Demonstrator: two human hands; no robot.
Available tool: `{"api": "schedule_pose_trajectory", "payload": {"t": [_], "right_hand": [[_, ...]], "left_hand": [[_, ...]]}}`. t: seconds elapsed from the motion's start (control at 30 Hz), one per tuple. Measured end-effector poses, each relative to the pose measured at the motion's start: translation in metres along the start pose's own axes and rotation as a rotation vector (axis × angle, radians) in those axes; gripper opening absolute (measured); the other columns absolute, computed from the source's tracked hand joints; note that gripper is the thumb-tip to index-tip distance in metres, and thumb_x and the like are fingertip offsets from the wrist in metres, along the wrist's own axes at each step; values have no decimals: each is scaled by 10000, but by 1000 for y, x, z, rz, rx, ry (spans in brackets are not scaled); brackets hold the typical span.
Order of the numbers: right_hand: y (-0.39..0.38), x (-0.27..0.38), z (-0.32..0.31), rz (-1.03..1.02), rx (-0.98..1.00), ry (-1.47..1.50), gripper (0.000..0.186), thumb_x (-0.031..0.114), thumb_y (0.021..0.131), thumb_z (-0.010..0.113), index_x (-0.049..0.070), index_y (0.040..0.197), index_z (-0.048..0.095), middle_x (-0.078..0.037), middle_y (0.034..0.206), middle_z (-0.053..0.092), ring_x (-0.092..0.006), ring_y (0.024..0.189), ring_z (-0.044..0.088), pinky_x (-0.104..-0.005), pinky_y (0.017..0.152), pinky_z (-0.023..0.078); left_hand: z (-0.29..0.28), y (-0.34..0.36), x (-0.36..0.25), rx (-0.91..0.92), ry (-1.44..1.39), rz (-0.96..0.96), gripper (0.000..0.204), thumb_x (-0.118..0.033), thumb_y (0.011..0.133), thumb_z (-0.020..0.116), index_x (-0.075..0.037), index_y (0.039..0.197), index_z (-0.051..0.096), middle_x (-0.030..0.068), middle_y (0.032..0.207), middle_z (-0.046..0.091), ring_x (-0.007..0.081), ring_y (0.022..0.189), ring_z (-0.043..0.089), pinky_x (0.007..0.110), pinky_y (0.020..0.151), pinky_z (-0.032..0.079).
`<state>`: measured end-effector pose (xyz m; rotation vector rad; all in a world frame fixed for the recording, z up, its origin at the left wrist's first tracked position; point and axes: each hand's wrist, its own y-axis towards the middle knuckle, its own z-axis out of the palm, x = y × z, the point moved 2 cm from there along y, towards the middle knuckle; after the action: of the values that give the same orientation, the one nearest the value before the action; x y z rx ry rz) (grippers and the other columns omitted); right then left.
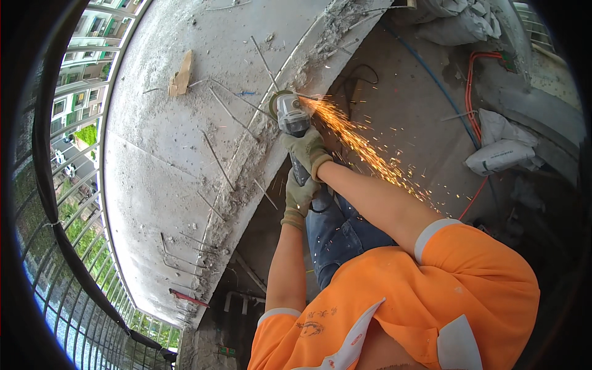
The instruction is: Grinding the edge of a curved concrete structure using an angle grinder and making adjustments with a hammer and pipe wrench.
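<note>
Angle grinder (293,117) sits at the far-middle, head right at the broken edge of the concrete slab (154,145). Its cutting disc (273,106) is by a rebar rod (243,100) that sticks out of that edge; exact contact pt hard to tell. Sparks (361,140) spray off to the right & near, over the floor.

R hand (306,150), in a knit work glove, is closed round the grinder body just behind the head. L hand (298,198), gloved too, is clamped on the rear end, nearer the wearer. Both grips firm on the tool. Jeans (345,231) are close under/beside it, so little room on the near side.

Slab edge runs diag. from far right to near left, rough & crumbly, w/ more bent rods along it, e.g. one far (264,63) & one mid-left (217,159). Red-handled tool (188,298) lies across the edge at near left. Slab top spreads wide to the left, dusty, w/ a brown scrap (180,75) on it, out to the metal railing (111,92).

Containers: white sacks at far right (462,28) & mid-right (504,148); contents hidden. Btwn slab edge & mid-right sacks there's a broad strip of floor (401,80), w/ a blue hose (425,65) & orange cable (471,86) along its right side.
</note>
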<state>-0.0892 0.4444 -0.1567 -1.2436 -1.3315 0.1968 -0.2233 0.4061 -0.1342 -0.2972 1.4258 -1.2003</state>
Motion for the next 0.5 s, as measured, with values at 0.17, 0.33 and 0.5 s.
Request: {"api": "schedule_pose_trajectory", "payload": {"t": [0.17,0.33,0.5], "right_hand": [[14,-11,-2,-61,-95,20,559,341,677,764,-5,1098,641,-160,977,701,-274,889,685,-379,816,533],[5,7,2,-83,-37,46,540,328,679,759,7,1098,649,-147,979,707,-267,884,689,-376,805,535],[-6,12,0,-41,-28,60,507,309,685,753,17,1088,656,-142,967,709,-261,872,692,-370,795,537]], "left_hand": [[8,4,-4,6,-12,2,451,-161,800,704,-22,1193,531,11,877,630,84,645,567,243,539,463],[3,6,-7,-11,-44,19,390,-128,763,709,-41,1106,547,30,755,631,106,554,559,247,489,444],[3,0,-7,-42,-22,-2,383,-130,760,708,-41,1097,548,32,748,630,105,549,558,248,488,445]]}}
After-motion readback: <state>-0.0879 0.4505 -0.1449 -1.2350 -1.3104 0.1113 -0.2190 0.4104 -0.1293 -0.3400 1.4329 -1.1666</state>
